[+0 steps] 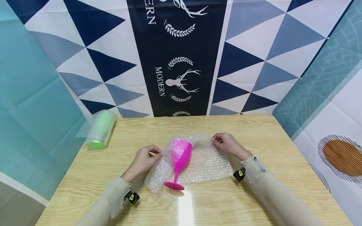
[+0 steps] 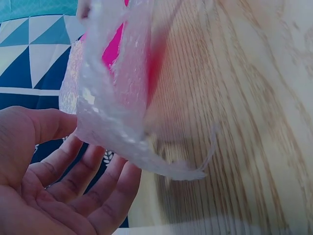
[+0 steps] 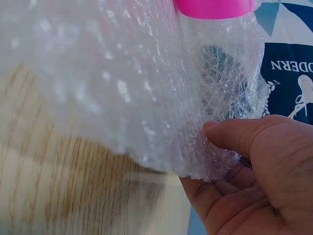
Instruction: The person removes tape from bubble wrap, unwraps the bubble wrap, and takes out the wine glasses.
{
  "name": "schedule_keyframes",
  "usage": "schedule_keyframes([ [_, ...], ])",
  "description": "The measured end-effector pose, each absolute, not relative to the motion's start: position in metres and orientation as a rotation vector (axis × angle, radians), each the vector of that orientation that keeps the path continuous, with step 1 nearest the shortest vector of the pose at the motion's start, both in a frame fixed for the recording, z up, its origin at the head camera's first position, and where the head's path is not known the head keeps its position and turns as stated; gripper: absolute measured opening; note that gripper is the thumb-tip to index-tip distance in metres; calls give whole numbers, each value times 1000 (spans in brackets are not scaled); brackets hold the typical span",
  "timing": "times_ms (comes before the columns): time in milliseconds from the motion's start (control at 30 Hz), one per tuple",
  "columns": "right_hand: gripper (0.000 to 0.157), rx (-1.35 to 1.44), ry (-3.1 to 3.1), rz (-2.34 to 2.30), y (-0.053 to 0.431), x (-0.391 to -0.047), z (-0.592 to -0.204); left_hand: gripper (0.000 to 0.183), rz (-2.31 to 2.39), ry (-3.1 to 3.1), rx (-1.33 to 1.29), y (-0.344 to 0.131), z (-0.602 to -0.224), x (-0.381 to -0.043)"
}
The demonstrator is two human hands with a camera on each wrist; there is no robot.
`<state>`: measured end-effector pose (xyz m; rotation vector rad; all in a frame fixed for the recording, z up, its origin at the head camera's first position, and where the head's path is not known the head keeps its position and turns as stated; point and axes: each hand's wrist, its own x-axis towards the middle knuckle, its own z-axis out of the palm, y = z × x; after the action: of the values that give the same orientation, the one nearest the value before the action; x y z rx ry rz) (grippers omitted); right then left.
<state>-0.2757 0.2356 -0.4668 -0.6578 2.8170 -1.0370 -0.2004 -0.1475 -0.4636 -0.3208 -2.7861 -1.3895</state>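
Note:
A bright pink goblet (image 1: 184,157) lies on a sheet of bubble wrap (image 1: 209,163), its round foot towards me and past the wrap's near edge. Part of the wrap folds over the left side of its bowl. My left hand (image 1: 145,160) pinches the wrap's left edge between thumb and fingers; the left wrist view shows that lifted edge (image 2: 105,117) beside the thumb. On the other side, my right hand (image 1: 227,145) pinches the far right corner of the sheet, which bunches between thumb and forefinger (image 3: 210,152) in the right wrist view.
At the table's back left corner lies a light green object (image 1: 103,127) wrapped in bubble wrap. The wooden table (image 1: 243,201) meets a patterned cloth wall (image 1: 181,62) at the back. Cloth panels also hang at both sides.

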Motion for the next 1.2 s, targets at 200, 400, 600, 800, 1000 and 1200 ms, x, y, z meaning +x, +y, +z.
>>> schedule_keyframes([
  [200,14,-641,2817,-1029,237,-276,-466,4,-1386,-2803,-317,-150,-464,-200],
  [400,14,-637,2842,-1012,235,-275,-464,5,-1378,-2805,-326,-149,-461,-199],
  [600,16,-653,2856,-1044,232,-272,-458,19,-1352,-2774,-353,-141,-446,-200],
  [800,23,-621,2867,-1074,228,-268,-450,29,-1318,-2733,-480,-127,-430,-205],
  [1000,23,-617,2865,-1118,224,-264,-444,39,-1199,-2759,-588,-114,-428,-209],
  [1200,20,-634,2868,-1137,223,-264,-443,49,-1186,-2776,-616,-107,-431,-210],
])
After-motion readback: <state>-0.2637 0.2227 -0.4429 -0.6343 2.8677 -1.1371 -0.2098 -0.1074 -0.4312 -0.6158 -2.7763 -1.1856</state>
